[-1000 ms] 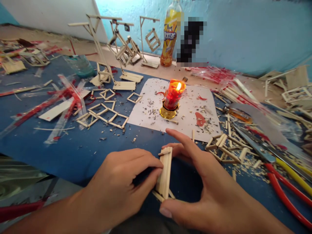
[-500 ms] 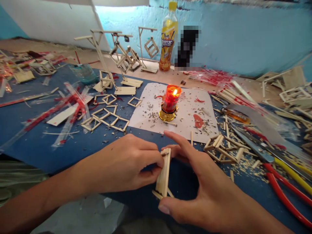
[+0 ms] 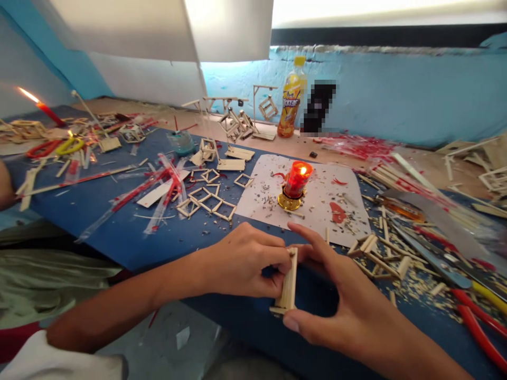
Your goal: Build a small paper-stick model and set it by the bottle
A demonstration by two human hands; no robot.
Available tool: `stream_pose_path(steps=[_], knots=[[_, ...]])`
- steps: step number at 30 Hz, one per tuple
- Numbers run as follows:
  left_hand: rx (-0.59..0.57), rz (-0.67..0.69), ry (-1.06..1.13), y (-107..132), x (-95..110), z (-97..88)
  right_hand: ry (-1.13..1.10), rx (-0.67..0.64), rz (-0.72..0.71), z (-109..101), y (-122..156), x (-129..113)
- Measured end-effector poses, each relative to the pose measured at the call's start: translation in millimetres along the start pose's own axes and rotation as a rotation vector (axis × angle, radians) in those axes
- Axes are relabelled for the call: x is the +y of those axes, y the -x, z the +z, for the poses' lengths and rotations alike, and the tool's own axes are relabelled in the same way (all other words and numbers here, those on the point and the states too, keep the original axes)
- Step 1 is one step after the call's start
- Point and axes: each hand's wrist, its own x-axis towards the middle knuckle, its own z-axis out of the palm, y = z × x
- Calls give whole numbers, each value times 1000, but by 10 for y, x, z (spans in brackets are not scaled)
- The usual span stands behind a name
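A small panel of glued wooden sticks (image 3: 290, 285), with crosspieces at its top and bottom ends, is held upright between my hands over the table's near edge. My left hand (image 3: 249, 261) has its fingers curled and pinched against the panel's left side. My right hand (image 3: 340, 295) spans the panel, thumb at the lower end and fingers by the upper end. Just beyond my hands, a lit red candle (image 3: 298, 179) stands in a gold holder on white paper (image 3: 261, 198) strewn with burnt bits. Flat stick frames (image 3: 209, 200) lie left of the paper.
Scissors with red handles (image 3: 479, 327) and a stick frame (image 3: 376, 253) lie among wood chips at right. Stick models (image 3: 233, 126) and a drink bottle (image 3: 291, 103) stand at the back. Another lit candle (image 3: 51, 115) burns at far left, near part of another person (image 3: 5, 184).
The view has swung left and up, bringing in the far-left candle and another person. The panel is turned slightly, still between both hands.
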Motion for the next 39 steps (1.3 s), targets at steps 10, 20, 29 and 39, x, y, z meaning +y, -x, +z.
stream_pose_path(steps=[10,20,29,39], knots=[[193,-319,113,258,295,-29,152,15,-41,-20,22,-63],[249,-429,38,365,633,255,287,-42,-80,-103,54,-142],[287,-560,37,277,591,186,512,82,-305,-149,50,-209],[114,-673,103,128,394,-90,282,231,-89,-646,296,-180]])
